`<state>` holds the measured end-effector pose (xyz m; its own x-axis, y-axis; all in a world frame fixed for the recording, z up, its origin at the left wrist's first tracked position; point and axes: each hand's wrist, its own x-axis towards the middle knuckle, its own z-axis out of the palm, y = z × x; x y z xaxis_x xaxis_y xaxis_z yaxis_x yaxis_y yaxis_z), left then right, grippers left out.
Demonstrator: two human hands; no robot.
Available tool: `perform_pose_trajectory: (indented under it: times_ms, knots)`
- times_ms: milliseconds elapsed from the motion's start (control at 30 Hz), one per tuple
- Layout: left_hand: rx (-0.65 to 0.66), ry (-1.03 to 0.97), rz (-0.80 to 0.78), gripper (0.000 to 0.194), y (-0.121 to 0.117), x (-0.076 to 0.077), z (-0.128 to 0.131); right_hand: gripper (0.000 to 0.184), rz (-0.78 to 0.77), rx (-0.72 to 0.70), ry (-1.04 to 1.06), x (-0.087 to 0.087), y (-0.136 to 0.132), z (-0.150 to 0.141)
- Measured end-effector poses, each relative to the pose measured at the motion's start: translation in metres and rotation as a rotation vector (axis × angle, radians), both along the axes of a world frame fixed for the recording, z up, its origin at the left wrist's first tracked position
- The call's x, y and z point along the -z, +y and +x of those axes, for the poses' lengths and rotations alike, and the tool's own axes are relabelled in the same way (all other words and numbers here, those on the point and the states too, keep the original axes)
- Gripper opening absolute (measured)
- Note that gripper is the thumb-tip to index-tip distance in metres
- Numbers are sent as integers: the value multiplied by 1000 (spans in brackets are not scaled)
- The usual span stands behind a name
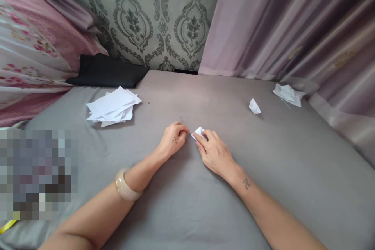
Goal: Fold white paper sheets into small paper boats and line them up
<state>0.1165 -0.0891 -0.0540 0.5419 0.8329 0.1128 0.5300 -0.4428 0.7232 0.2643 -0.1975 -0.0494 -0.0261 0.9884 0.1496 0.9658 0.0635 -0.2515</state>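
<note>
Head view: Folded Paper Held Between Your Two Hands

Your right hand (216,152) holds the small folded paper (199,129) under its fingers, at the middle of the grey sheet (187,207). Your left hand (174,138), its fingers curled and narrowly set, lies just beside the paper's left edge; whether it pinches anything, you cannot tell. Ahead on your left, a loose stack of white sheets (113,105) lies near the black cloth (108,71). On your right stand a white paper piece (254,106) and, farther off, a white paper heap (288,93) near the curtain (260,19).
</note>
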Motion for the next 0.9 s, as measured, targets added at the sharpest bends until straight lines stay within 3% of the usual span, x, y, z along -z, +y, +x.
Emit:
perform_pose_trajectory:
  times_ms: [233, 533, 667, 900]
  knots:
    - [86, 29, 134, 33, -5, 9, 0, 42, -5, -12, -111, -2, 0, -7]
    - [310, 396, 444, 35, -28, 2, 2, 38, 28, -40, 48, -2, -4, 4]
    - [322, 533, 473, 32, -34, 3, 5, 37, 17, -33, 26, -3, -4, 3]
    - [325, 551, 478, 31, -36, 5, 4, 37, 36, -3, 7, 0, -2, 2]
